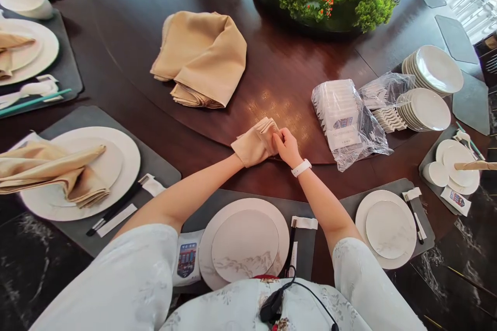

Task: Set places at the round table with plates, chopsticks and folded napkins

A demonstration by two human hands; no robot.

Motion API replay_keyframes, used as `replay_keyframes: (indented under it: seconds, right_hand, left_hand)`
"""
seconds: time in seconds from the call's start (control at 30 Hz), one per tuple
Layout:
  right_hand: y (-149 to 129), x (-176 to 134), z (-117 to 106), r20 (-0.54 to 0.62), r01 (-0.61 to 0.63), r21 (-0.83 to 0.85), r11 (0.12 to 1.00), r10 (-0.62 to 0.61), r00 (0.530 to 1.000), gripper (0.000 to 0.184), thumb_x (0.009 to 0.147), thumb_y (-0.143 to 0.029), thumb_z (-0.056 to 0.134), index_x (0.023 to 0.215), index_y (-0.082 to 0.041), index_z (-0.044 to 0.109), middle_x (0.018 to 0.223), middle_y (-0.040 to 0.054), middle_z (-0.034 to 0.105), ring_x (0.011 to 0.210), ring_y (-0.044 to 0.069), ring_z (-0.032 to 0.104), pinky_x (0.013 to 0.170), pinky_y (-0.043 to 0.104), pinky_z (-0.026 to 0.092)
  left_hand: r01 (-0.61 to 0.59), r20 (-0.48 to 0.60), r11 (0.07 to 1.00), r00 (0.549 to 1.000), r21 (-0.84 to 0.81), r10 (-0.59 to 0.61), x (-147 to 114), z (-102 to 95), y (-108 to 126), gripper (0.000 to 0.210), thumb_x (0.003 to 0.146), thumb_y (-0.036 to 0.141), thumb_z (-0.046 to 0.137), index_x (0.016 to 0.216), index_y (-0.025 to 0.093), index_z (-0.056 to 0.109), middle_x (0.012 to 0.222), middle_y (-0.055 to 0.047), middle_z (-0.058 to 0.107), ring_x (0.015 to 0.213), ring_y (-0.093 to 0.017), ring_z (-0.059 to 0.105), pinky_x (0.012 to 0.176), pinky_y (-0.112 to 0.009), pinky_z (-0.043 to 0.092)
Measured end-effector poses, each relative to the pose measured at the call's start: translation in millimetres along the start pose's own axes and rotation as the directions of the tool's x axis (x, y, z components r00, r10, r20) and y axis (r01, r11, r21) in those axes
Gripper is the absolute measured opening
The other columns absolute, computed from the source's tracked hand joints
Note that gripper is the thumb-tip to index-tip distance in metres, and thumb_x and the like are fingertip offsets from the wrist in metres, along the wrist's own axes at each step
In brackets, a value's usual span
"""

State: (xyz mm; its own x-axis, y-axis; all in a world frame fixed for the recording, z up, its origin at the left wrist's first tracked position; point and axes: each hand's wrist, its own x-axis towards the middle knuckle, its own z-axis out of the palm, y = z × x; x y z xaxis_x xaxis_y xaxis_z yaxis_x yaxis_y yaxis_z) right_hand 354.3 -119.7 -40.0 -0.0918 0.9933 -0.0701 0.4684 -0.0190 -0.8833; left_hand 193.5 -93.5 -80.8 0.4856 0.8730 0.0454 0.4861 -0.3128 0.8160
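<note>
Fingers of right hand (286,146) and hidden left hand pinch a tan, pleat-folded napkin (255,144).

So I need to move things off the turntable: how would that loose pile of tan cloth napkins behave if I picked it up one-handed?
The loose pile of tan cloth napkins would probably flop and sag, since its top layer drapes in soft folds. It looks light for its bulk. The stacked layers at its edge might slide apart on the glossy dark wooden turntable, so supporting it from below seems wiser.
</note>
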Motion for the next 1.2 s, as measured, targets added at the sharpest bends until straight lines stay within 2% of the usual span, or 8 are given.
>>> replay_keyframes:
  seconds: [0.17,0.3,0.43,0.5,0.57,0.73,1.0,1.2]
  right_hand:
    - [7,3,-1,-0.039,-0.171,-0.196,0.966,0.166,0.985,0.019,0.098,-0.03,0.05,0.082,-0.023,0.041,0.08,-0.0009,0.056,0.075,0.016,0.052,0.075,0.027,0.039]
    - [3,13,0,-0.009,-0.21,-0.384,0.899,0.224,0.975,0.018,0.098,-0.029,0.052,0.083,-0.022,0.045,0.086,0.0054,0.062,0.083,0.02,0.058,0.08,0.03,0.043]
    - [-2,24,-6,0.06,-0.181,-0.501,0.846,0.243,0.968,0.012,0.091,-0.028,0.06,0.094,-0.018,0.054,0.098,0.0124,0.066,0.096,0.026,0.061,0.089,0.036,0.048]
    - [-8,30,-9,0.092,-0.153,-0.546,0.824,0.241,0.966,0.027,0.086,-0.027,0.066,0.108,-0.015,0.056,0.109,0.0162,0.065,0.101,0.028,0.061,0.091,0.039,0.05]
    - [-16,36,-11,0.123,-0.104,-0.606,0.788,0.222,0.967,0.046,0.081,-0.024,0.069,0.124,-0.013,0.054,0.122,0.0199,0.06,0.108,0.031,0.061,0.095,0.042,0.05]
    - [-37,63,-8,0.329,0.115,-0.712,0.693,0.185,0.926,0.056,0.078,-0.017,0.067,0.133,-0.014,0.053,0.131,0.0188,0.055,0.124,0.034,0.055,0.106,0.045,0.046]
    - [-56,99,12,0.518,0.315,-0.791,0.525,0.299,0.801,0.056,0.071,-0.017,0.074,0.125,-0.006,0.063,0.122,0.0202,0.067,0.118,0.033,0.065,0.101,0.043,0.054]
    - [-56,92,14,0.525,0.339,-0.795,0.503,0.29,0.801,0.038,0.078,-0.021,0.068,0.113,-0.006,0.072,0.117,0.0226,0.07,0.112,0.034,0.068,0.095,0.04,0.056]
  left_hand:
    - [-0.094,0.217,0.972,0.975,0.216,0.046,5,3.9,6,0.052,0.089,0.033,0.049,0.137,0.021,0.063,0.15,-0.012,0.059,0.144,-0.031,0.049,0.127,-0.05,0.032]
    - [-0.145,0.246,0.959,0.966,0.242,0.084,10,-9.7,15,0.045,0.086,0.031,0.058,0.128,0.016,0.069,0.146,-0.012,0.062,0.143,-0.03,0.05,0.128,-0.048,0.031]
    - [0.102,-0.053,0.981,0.994,0.166,-0.095,4,-47.4,4,0.042,0.094,0.036,0.05,0.115,0.008,0.073,0.123,-0.013,0.072,0.116,-0.024,0.066,0.11,-0.036,0.052]
    - [0.271,-0.228,0.959,0.941,0.076,-0.248,1,-64.4,0,0.049,0.101,0.036,0.036,0.121,0.008,0.07,0.12,-0.014,0.072,0.107,-0.022,0.068,0.099,-0.035,0.057]
    - [0.349,-0.255,0.937,0.905,-0.011,-0.341,2,-72.6,2,0.048,0.103,0.038,0.034,0.125,0.012,0.068,0.122,-0.012,0.072,0.107,-0.02,0.069,0.098,-0.033,0.056]
    - [0.362,-0.014,0.905,0.929,0.223,-0.369,13,-63.9,26,0.047,0.084,0.041,0.068,0.125,0.017,0.069,0.126,-0.011,0.072,0.114,-0.028,0.067,0.102,-0.036,0.052]
    - [0.234,0.217,0.907,0.921,0.351,-0.322,24,-70.9,26,0.039,0.077,0.033,0.064,0.113,0.017,0.07,0.114,-0.009,0.074,0.102,-0.027,0.069,0.09,-0.032,0.052]
    - [0.34,0.209,0.833,0.862,0.436,-0.461,13,-76.8,16,0.067,0.066,0.024,0.068,0.133,0.022,0.061,0.124,-0.009,0.072,0.105,-0.028,0.069,0.084,-0.031,0.052]
